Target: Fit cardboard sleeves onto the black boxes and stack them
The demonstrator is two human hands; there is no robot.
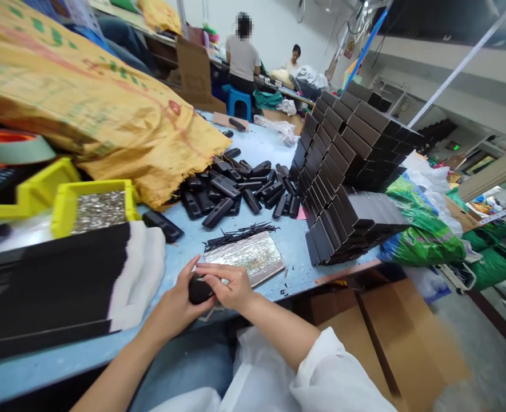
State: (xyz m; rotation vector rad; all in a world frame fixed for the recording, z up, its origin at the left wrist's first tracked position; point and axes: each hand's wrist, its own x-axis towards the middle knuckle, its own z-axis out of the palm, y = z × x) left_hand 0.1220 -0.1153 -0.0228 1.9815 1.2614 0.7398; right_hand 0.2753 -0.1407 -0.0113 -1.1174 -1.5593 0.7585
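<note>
A dark, rounded plastic piece (198,290) is gripped at the table's front edge, partly covered by fingers. My left hand (183,297) wraps it from the left, thumb below and fingers above. From the right, my right hand (229,284) closes over its top with the fingers bent. Just beyond lies a shiny silver pad (253,257), with thin black strips (239,233) heaped along its far side. Farther back spreads a pile of black plastic casings (224,187).
Stacked dark boxes (334,166) rise at the right. A yellow bin (131,200) holds small metal parts, behind black sheets with white layers (141,269). An orange woven sack (150,131) slumps at the left. Two people sit at the back; cardboard (398,332) lies below right.
</note>
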